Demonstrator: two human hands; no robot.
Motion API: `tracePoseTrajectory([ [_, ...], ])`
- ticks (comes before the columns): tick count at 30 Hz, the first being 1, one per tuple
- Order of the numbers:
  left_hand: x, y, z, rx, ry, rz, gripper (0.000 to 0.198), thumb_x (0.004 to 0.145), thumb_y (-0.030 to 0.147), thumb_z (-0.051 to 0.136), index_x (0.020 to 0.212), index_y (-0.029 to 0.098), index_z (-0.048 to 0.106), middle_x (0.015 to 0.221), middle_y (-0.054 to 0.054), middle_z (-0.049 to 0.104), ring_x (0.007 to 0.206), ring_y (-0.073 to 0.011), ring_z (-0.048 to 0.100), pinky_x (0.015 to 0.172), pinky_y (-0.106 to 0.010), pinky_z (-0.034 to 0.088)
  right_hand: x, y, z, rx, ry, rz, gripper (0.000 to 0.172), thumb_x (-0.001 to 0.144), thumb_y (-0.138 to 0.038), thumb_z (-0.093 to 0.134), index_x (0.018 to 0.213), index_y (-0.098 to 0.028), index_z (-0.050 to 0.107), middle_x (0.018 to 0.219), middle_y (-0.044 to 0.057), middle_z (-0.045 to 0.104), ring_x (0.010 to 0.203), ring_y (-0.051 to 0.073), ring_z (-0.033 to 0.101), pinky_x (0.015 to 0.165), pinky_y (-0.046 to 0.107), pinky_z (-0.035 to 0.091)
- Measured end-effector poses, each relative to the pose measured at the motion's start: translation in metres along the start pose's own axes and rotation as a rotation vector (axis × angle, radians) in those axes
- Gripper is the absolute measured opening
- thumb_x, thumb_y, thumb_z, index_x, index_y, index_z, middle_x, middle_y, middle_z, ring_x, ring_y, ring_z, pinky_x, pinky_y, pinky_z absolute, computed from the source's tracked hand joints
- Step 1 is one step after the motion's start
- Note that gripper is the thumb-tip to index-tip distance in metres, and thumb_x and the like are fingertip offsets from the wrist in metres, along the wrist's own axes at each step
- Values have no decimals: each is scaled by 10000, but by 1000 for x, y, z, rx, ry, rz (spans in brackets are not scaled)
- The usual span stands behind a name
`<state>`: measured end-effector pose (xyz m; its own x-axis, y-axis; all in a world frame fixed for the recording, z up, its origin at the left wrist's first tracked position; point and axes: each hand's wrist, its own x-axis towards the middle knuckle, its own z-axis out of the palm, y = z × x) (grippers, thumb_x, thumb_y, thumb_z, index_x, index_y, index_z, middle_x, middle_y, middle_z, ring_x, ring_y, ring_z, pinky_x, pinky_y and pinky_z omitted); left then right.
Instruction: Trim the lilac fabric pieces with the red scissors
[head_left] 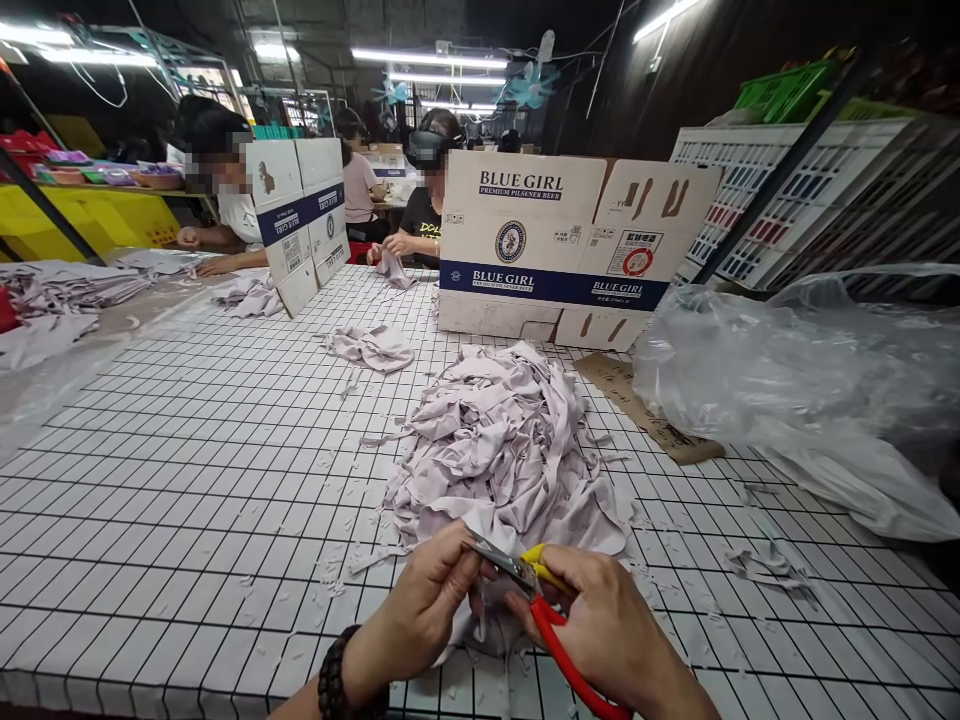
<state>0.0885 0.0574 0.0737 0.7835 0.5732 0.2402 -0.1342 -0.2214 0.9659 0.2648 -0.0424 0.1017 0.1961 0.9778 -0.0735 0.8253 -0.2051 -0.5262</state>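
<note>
My right hand is closed round a pair of scissors with one red and one yellow handle. The blades point up and left, their tips beside the fingers of my left hand. Those left fingers are pinched on a pale lilac fabric piece, part of which hangs below the hands. Just beyond both hands lies a big heap of the same fabric pieces. Where the blades meet the cloth is partly hidden by my fingers.
Small fabric scraps dot the white grid-patterned table. Behind the heap stands a beer carton; another carton panel is farther left. Clear plastic bags and brown cardboard lie right. Co-workers sit across the table.
</note>
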Motion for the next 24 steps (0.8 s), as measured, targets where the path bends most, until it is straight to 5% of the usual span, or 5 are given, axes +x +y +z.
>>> tracePoseTrajectory([
  [13,0,3,-1,-69,-2,-89,348,1004,381,381,816,161,573,744,-3,511,632,-113,570,669,-249,445,3,4,6,39,73,-87,436,753,-372,660,571,-215,296,507,-72,364,481,90,313,467,233,202],
  [17,2,4,-1,-159,30,-116,354,987,411,414,800,153,568,760,0,484,595,-102,565,616,-238,445,3,13,5,208,33,-23,437,764,-393,659,562,-214,316,514,-74,348,496,91,312,463,228,218],
  [21,2,-1,1,-290,71,-133,339,962,421,471,793,145,569,778,3,471,561,-84,544,562,-218,423,10,22,9,529,4,142,258,753,-397,688,753,-213,507,631,-68,459,543,105,403,499,211,352],
  [24,1,-8,0,-367,94,-146,330,958,420,481,785,150,557,752,5,478,569,-87,512,561,-214,411,19,20,22,605,5,148,359,671,-349,763,933,-210,561,712,-57,530,600,122,473,574,231,424],
])
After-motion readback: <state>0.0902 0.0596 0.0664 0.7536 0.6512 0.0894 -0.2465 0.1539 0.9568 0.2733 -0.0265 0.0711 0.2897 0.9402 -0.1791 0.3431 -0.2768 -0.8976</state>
